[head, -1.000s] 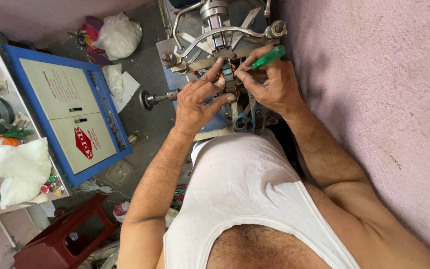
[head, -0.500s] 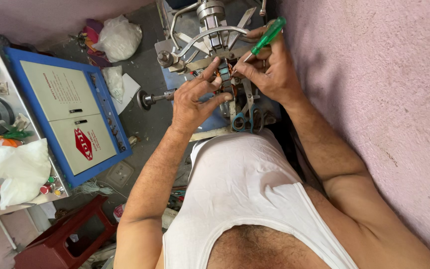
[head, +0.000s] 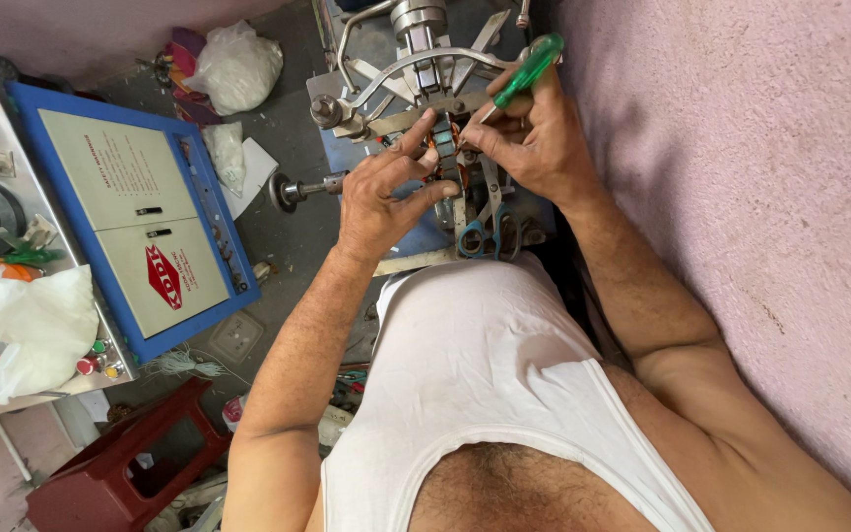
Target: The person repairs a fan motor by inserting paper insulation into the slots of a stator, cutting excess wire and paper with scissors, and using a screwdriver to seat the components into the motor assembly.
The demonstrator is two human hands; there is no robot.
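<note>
- A pale pink plastered wall (head: 741, 177) fills the side from twelve to four o'clock.
- The grey concrete floor (head: 278, 227) lies at the centre and looks dusty.
- A blue-framed cabinet (head: 130, 217) stands at nine o'clock.
- A dark red stool (head: 120, 473) sits at seven o'clock.
- A white bag (head: 238, 69) lies at eleven o'clock.

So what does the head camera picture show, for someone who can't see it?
A person's left hand steadies a small part on a metal machine while the right hand pokes it with a green screwdriver.
</note>
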